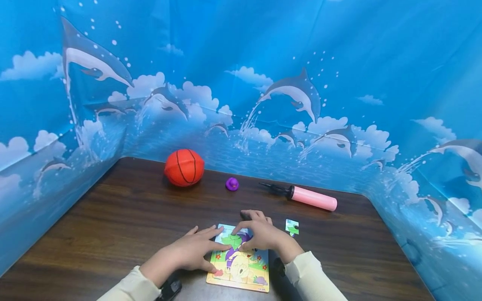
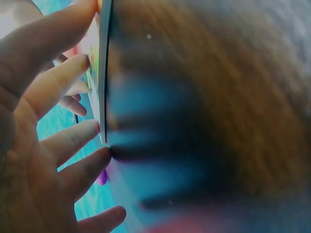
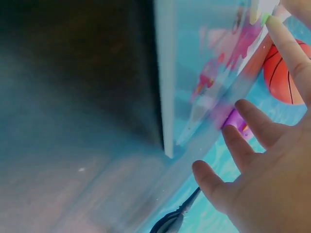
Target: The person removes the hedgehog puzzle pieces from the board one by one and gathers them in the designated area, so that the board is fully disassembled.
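Note:
A picture jigsaw puzzle (image 1: 238,285) in a square tray lies flat near the table's front, with a cartoon figure and green and purple parts on it. Over its left edge my left hand (image 1: 190,251) is spread, fingers straight; in the left wrist view the thumb and index fingertips (image 2: 82,62) touch the puzzle side. My right hand (image 1: 265,236) arches over the upper right of the puzzle, its thumb and index finger apart and their tips on the picture. One loose puzzle piece (image 1: 290,226), white and green, lies on the table to the right of that hand.
Toward the back of the brown table (image 1: 124,209) sit a red toy basketball (image 1: 184,168), a purple rubber duck (image 1: 232,184) and a pink hand pump (image 1: 313,198) with a black nozzle. A blue dolphin-print curtain (image 1: 226,83) surrounds the table's back and sides.

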Action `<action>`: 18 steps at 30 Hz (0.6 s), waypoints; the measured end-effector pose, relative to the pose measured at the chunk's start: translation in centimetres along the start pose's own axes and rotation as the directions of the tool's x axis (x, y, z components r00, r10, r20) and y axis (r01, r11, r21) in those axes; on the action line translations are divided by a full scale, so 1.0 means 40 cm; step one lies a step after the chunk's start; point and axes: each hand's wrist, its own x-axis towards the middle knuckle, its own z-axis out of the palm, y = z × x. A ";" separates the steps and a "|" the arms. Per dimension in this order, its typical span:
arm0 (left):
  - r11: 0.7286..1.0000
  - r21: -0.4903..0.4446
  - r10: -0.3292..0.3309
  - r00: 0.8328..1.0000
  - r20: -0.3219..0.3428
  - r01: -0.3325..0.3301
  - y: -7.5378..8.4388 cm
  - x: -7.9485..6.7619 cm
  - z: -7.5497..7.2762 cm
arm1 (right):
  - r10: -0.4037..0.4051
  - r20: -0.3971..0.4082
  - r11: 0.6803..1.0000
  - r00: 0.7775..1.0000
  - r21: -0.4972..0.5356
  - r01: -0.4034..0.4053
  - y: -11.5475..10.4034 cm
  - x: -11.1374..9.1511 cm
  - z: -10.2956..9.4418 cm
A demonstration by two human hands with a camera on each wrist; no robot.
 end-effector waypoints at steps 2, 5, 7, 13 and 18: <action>1.000 0.007 -0.010 1.000 0.001 0.010 0.002 0.000 -0.001 | 0.006 0.011 1.000 1.000 0.013 -0.006 -0.002 0.004 -0.002; 1.000 0.004 -0.022 1.000 0.005 0.022 0.004 -0.002 -0.001 | 0.007 0.023 1.000 1.000 0.024 -0.008 -0.005 0.009 -0.004; 1.000 0.003 -0.024 1.000 0.005 0.024 0.003 -0.002 -0.001 | 0.006 0.020 1.000 1.000 0.030 -0.006 -0.008 0.009 -0.005; 1.000 -0.005 -0.025 1.000 0.009 0.025 0.002 -0.003 -0.001 | -0.047 -0.042 0.998 0.998 0.040 0.049 -0.011 0.000 -0.001; 1.000 0.008 -0.020 1.000 0.004 0.020 -0.001 -0.003 0.002 | -0.098 -0.103 0.978 0.990 0.177 0.115 -0.001 -0.005 0.003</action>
